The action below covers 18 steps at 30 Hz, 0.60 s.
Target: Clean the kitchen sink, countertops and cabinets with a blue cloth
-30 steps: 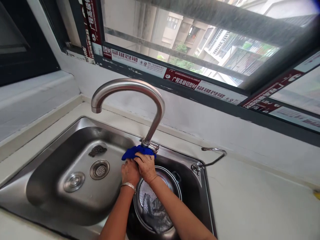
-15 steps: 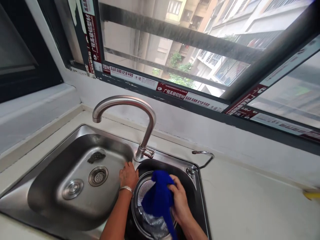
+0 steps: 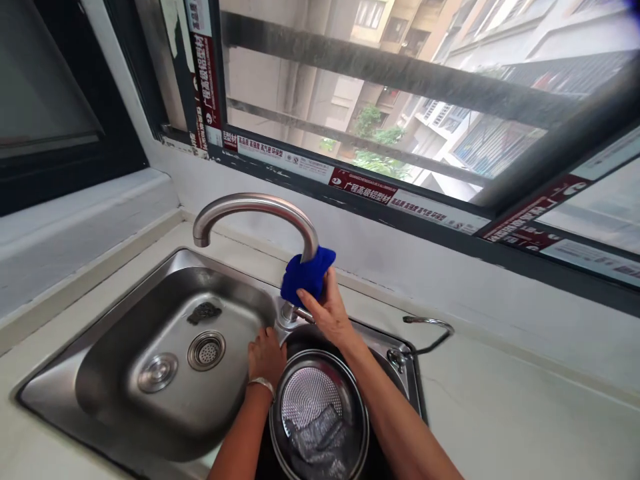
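My right hand [image 3: 327, 312] grips a blue cloth [image 3: 306, 273] and presses it around the upright neck of the steel tap [image 3: 255, 206]. My left hand [image 3: 266, 357] rests on the sink divider by the tap's base, fingers curled down onto the rim, holding nothing that I can see. A silver bracelet sits on that wrist. Below both hands a round metal strainer basket [image 3: 320, 413] sits in the small right bowl, with a grey scrubbing cloth inside it.
The large left bowl of the steel sink [image 3: 125, 320] has a drain strainer [image 3: 206, 350], a second round plug and a dark clump of dirt. A small thin tap [image 3: 425, 330] stands at the right. White counter runs along the barred window.
My right hand lifted the blue cloth from over the strainer basket up to the tap's neck. A second ago both hands held it at the tap's base. My left hand has stayed on the divider.
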{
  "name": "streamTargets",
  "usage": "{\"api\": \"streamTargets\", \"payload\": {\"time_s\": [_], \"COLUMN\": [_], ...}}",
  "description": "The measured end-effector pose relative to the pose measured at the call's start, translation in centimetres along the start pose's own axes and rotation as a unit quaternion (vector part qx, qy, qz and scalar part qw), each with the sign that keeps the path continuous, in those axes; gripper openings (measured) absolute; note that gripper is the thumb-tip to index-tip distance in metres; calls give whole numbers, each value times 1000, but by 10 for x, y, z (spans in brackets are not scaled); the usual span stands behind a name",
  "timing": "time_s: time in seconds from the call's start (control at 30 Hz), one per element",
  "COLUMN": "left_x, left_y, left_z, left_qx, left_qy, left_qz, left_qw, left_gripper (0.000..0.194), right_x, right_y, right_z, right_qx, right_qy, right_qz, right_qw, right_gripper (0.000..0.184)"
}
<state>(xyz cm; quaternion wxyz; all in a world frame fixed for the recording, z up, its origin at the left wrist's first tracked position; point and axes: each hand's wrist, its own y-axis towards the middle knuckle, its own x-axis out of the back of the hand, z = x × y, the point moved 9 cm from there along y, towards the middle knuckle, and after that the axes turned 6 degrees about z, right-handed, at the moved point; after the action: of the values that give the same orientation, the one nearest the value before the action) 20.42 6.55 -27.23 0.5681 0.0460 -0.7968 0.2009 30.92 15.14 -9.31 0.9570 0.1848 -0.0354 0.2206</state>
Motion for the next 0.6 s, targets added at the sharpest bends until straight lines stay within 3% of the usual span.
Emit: {"api": "streamTargets", "payload": {"time_s": [0.13, 0.27, 0.47, 0.53, 0.6], "left_x": [0, 1, 1, 0, -1], "left_y": [-1, -1, 1, 2, 2], "left_z": [-1, -1, -1, -1, 0], "left_qx": [3, 8, 7, 8, 12], "left_qy": [5, 3, 4, 4, 5], "left_qz": [8, 24, 18, 16, 17], "left_qw": [1000, 1000, 1000, 1000, 1000], "left_gripper": [36, 35, 35, 34, 34], "right_x": [-2, -6, -23, -26, -22], "right_y": [12, 16, 29, 29, 28], "right_z": [-26, -46, -51, -52, -54], "right_qx": [-39, -94, -145, -140, -121], "right_qy": [2, 49, 71, 51, 8], "right_qz": [98, 191, 322, 343, 310], "right_qw": [994, 976, 933, 928, 943], "right_gripper": [61, 64, 73, 76, 78]}}
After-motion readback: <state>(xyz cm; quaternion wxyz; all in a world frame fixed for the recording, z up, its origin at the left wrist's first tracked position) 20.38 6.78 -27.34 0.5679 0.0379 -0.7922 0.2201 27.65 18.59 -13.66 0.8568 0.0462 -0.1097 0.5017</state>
